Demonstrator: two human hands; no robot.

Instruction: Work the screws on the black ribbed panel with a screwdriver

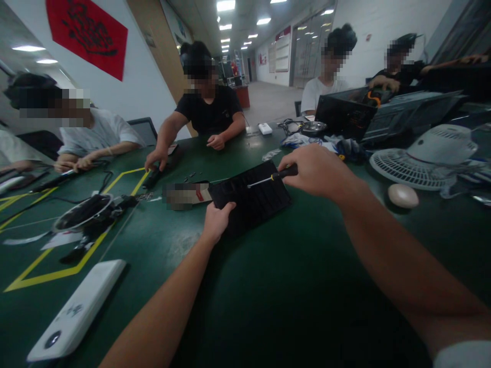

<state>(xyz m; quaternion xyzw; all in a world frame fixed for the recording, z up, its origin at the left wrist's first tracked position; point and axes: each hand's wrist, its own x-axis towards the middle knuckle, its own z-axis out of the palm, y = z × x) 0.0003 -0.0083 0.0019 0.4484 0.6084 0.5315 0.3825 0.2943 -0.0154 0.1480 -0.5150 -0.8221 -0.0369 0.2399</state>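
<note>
A black rectangular panel with a ribbed or slotted face (255,202) lies tilted just above or on the green table, in the middle of the head view. My left hand (218,220) grips its left edge, thumb on top. In my right hand (314,168) is a screwdriver (264,180) with a black and yellow handle. Its thin metal shaft points left over the panel's upper part; whether the tip touches the panel I cannot tell. Behind the panel's left corner lies a beige and red box (201,194), partly blurred.
The green table (245,306) carries a white power-bank-like device (76,309) at front left, and cables with a round rimmed part (82,212) behind it. To the right are a white fan (422,153), a pale mouse (402,196) and a black case (345,115). Several people sit around.
</note>
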